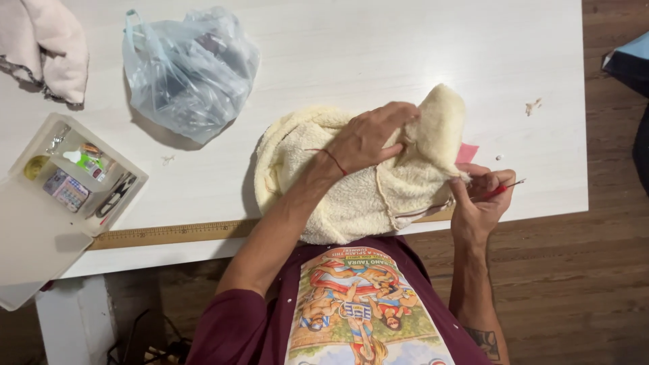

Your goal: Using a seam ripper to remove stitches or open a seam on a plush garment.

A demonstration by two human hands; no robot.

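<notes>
A cream fleece garment (338, 192) lies bunched on the white table (378, 47) near its front edge. My left hand (368, 138) presses on top of it and pinches up a flap of the fleece; a thin red thread circles that wrist. My right hand (481, 196) sits at the garment's right edge and grips a small red-handled tool (503, 188) with a thin metal tip pointing right. A bit of pink cloth (466, 153) shows from under the fleece.
A wooden ruler (176, 234) lies along the table's front edge. An open sewing kit box (74, 179) sits at the left, a translucent plastic bag (189, 71) behind it, a pink cloth (51, 47) in the far left corner. Wooden floor lies to the right.
</notes>
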